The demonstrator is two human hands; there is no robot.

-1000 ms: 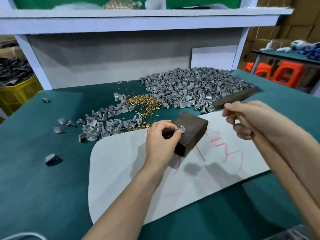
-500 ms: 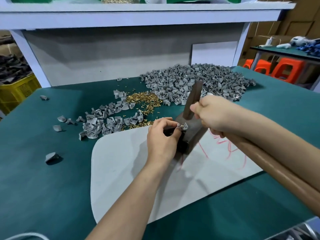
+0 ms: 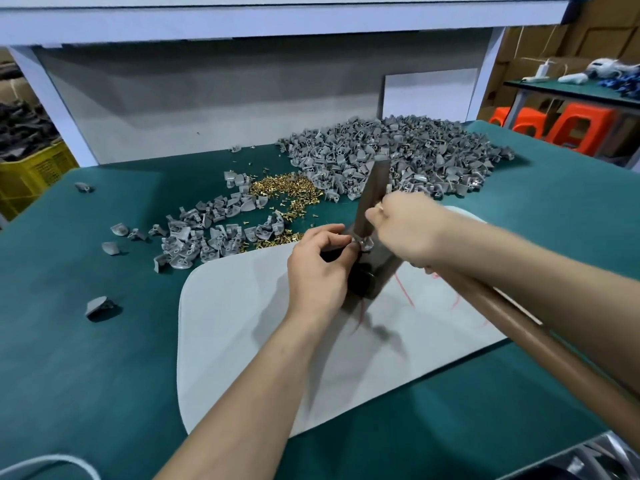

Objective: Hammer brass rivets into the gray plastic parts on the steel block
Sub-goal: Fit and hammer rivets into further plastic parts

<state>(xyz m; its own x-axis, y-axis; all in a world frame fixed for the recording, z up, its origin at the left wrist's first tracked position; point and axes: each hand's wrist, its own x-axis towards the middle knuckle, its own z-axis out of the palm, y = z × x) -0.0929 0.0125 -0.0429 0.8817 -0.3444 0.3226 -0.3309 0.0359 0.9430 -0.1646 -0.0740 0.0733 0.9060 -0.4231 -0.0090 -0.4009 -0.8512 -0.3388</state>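
Gray part (image 3: 363,242) blurred in left hand (image 3: 313,268); right hand (image 3: 405,230) grips hammer (image 3: 372,195).

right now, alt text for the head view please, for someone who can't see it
A left hand pinches a small gray plastic part on a dark steel block while the right hand grips a wooden-handled hammer, its head at the part. Brass rivets and piles of gray parts lie behind on the green table.
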